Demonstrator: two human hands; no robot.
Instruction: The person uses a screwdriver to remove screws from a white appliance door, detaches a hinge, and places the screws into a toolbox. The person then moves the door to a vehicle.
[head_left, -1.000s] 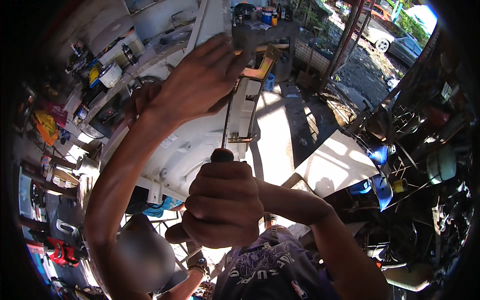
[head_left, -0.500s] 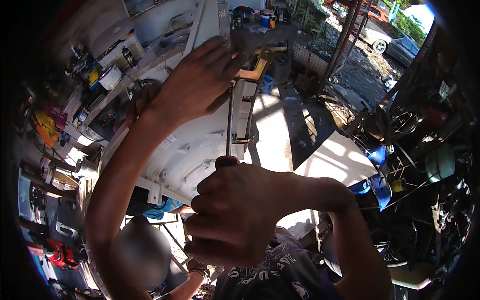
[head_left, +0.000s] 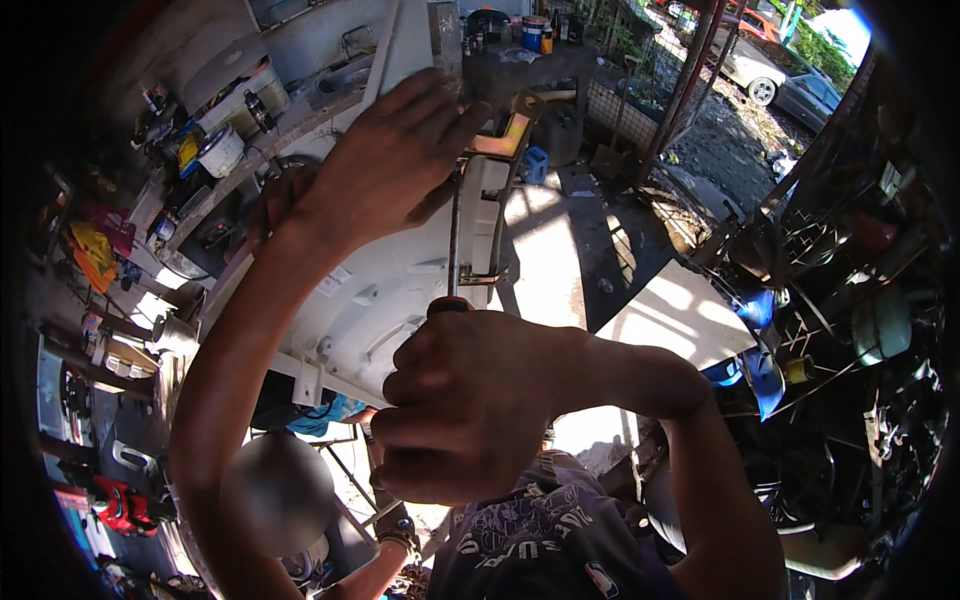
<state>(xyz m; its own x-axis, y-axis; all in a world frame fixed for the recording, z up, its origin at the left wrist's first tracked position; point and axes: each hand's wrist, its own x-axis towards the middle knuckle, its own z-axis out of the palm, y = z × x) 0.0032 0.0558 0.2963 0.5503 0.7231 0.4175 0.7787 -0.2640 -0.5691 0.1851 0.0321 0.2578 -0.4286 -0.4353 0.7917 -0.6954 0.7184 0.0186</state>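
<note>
In my right hand (head_left: 465, 405), fingers are wrapped round the brown handle (head_left: 447, 304) of a screwdriver. Its long metal shaft (head_left: 457, 240) runs up beside the edge of a white moulded panel (head_left: 395, 265). My left hand (head_left: 400, 150) grips the panel's far part, its thumb lower and its fingers stretched over the top. Close to those fingertips is a gold-coloured metal bracket (head_left: 515, 135), fixed along the panel's right edge. The screwdriver's tip is hidden near my left hand and the bracket.
A person with a blurred head (head_left: 280, 495) is at the lower left, near the panel. Behind are a cluttered bench with a white tub (head_left: 220, 152) and a blue container (head_left: 536, 165). A pale flat sheet (head_left: 680, 315) lies at right; scrap metal lies beyond.
My right hand has moved slightly upward with the screwdriver. The bracket has shifted a little, and my left hand stays almost in place.
</note>
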